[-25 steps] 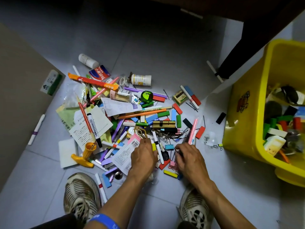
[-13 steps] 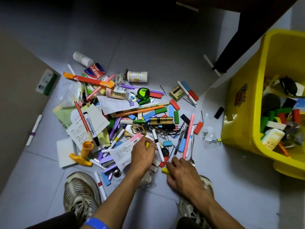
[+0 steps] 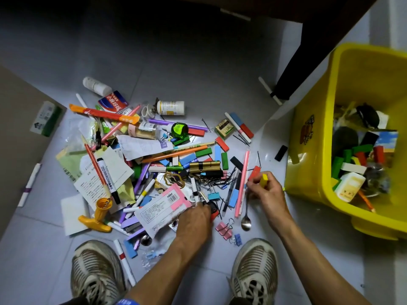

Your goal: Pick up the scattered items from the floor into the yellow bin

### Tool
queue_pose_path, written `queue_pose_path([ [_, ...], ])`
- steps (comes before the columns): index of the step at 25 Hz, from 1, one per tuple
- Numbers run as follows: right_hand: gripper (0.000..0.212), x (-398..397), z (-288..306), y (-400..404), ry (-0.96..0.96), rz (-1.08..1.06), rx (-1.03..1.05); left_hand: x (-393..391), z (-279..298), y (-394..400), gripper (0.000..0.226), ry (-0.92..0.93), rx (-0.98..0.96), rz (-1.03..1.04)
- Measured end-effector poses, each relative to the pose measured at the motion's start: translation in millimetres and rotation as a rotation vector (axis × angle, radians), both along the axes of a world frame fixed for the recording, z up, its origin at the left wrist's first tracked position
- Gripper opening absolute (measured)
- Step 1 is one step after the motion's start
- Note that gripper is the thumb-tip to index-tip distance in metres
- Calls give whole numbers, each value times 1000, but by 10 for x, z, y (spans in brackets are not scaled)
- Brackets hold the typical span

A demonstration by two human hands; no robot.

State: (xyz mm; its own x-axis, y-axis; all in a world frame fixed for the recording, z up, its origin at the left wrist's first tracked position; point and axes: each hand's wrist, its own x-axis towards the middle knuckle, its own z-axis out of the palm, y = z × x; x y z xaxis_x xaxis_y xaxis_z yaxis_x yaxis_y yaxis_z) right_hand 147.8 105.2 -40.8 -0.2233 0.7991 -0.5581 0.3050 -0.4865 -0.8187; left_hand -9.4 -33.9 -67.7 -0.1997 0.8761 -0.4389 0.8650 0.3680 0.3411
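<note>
Grabbing a yellow block (image 3: pixel 263 180) in the right hand (image 3: pixel 267 190), left hand (image 3: pixel 193 219) clenched into the pile (image 3: pixel 167 164) on the floor, yellow bin (image 3: pixel 312 164) only partly filled, loads left.

Floor clutter (image 3: pixel 167 164) — yellow bin (image 3: pixel 312 172) rightward

Both hands low, forearms reaching forward.
Left hand (image 3: pixel 193 219) palm-down, fingers curled under; right hand (image 3: pixel 267 191) raised slightly, fingers pinched closed.
</note>
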Motion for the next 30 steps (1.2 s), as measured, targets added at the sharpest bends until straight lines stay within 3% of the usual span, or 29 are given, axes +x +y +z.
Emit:
queue_pose_path([
  [3, 34, -1, -88, 217, -277, -98, 136, 23, -17, 124, 10, -61, -6, 57],
  [6, 24, -93, -178, 304, -756, 322, 357, -38, 110, 231, 17, -292, -100, 371],
  [9, 16, -210, -250, 251, -932, 555, 432, -191, 238, 333, 2, -747, -88, 720],
  [12, 18, -291, -272, 232, -896, 576, 400, -420, 330, 401, 31, -1190, -33, 903],
  [14, 10, -301, -258, 230, -619, 373, 235, -520, 378, 506, 25, -1343, -5, 981],
  [15, 5, -294, -234, 229, -374, 187, 111, -549, 397, 577, 18, -1371, 5, 1004],
  [17, 22, -294, -169, 226, 134, -128, -168, -618, 406, 730, 10, -1288, 48, 1047],
  [18, 25, -319, -133, 249, 299, -204, -268, -656, 397, 776, 10, -1214, 76, 1054],
  [21, 16, -510, -71, 348, 422, -244, -342, -729, 335, 836, 23, -1042, 109, 1029],
  [23, 10, -696, -72, 432, 126, -62, -162, -700, 290, 920, 17, -849, 103, 947],
  [26, 17, -904, -158, 473, -692, 541, 333, -691, 264, 1163, 4, -297, 179, 595],
  [28, 21, -977, -187, 447, -870, 641, 476, -720, 205, 1308, 8, -9, 210, 273],
  [30, 24, -1006, -213, 445, -906, 655, 538, -760, 134, 1414, 8, 126, 200, 95],
])
